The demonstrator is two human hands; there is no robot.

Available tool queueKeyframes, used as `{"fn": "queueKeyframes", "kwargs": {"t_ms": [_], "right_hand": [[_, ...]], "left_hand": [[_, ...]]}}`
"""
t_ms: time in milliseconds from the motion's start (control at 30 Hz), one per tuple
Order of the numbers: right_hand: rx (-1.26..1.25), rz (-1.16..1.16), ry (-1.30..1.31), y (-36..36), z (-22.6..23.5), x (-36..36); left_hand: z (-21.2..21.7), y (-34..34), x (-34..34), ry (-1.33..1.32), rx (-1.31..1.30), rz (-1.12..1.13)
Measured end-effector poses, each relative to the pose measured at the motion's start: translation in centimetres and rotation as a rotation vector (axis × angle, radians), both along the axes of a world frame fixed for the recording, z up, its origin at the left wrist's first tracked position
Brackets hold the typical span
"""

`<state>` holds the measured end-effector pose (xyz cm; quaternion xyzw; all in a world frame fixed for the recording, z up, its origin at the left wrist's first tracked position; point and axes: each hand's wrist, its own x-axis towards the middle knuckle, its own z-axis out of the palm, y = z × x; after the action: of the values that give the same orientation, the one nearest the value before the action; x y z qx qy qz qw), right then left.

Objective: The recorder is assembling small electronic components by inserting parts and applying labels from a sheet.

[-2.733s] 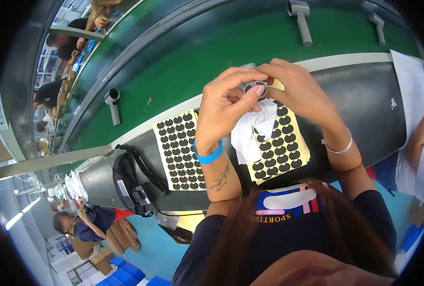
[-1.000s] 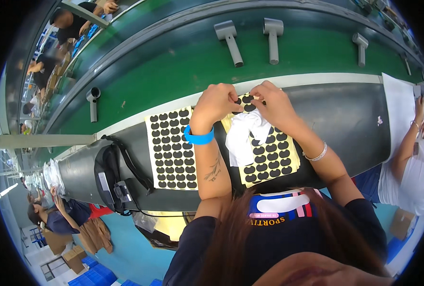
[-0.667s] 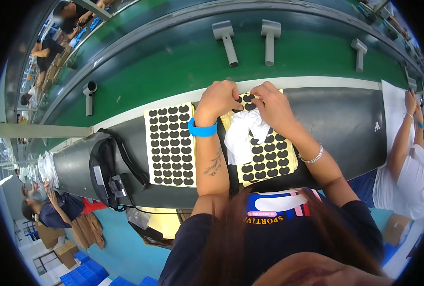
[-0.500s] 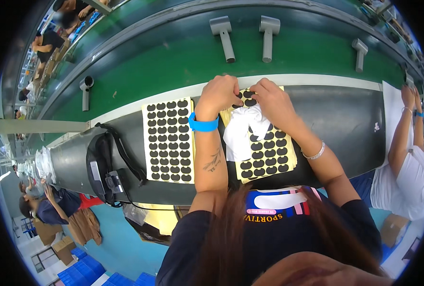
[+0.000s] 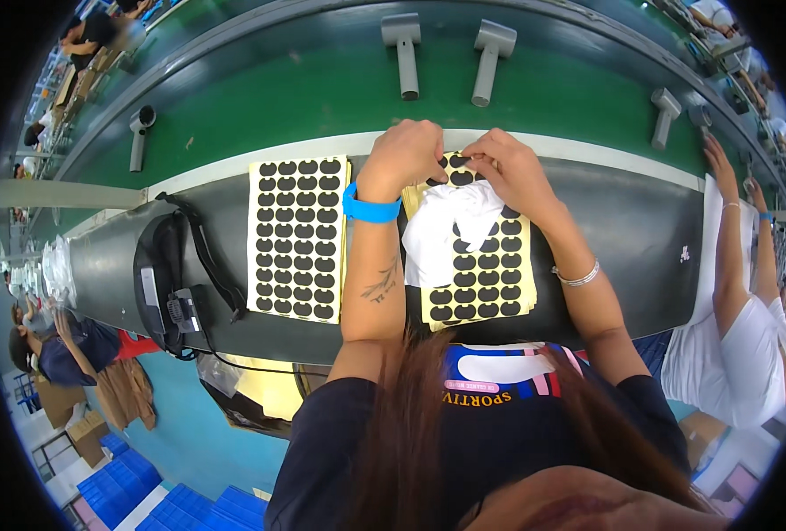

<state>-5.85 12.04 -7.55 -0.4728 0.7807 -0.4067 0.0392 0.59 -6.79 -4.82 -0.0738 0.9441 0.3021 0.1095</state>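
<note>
My left hand [image 5: 403, 159], with a blue wristband, bends over the top left of a stack of yellow sticker sheets [image 5: 524, 305]. Its fingers are closed against the top sheet; whatever they hold is hidden. My right hand [image 5: 512, 173] pinches a black sticker [image 5: 462, 162] in the sheet's top row between thumb and forefinger. Below both hands a crumpled white cloth [image 5: 433, 243] covers part of the sheet's stickers. A second stack of sheets [image 5: 297, 239], with rows of black stickers, lies left of my left forearm.
Grey hair-dryer-shaped bodies [image 5: 406, 57] stand on the green conveyor [image 5: 322, 97] beyond the dark bench mat [image 5: 623, 239]. A black strapped bag [image 5: 154, 274] with a cable lies at left. A co-worker's arms [image 5: 729, 230] reach in at right.
The view has shifted slightly, so the bench things appear further left and higher. My hands stay at the top of the same sheet, the right fingers now pinching a sticker.
</note>
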Motion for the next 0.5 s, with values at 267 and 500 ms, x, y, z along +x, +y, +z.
{"fn": "queueKeyframes", "kwargs": {"t_ms": [267,500], "right_hand": [[-0.266,-0.197,-0.593,0.7,-0.1,-1.9],[-0.512,-0.332,-0.375,4.4,4.4,-4.2]], "left_hand": [[0.2,0.0,-0.2,0.11,0.049,0.026],[-1.3,1.9,-4.4,0.575,-0.032,0.34]]}}
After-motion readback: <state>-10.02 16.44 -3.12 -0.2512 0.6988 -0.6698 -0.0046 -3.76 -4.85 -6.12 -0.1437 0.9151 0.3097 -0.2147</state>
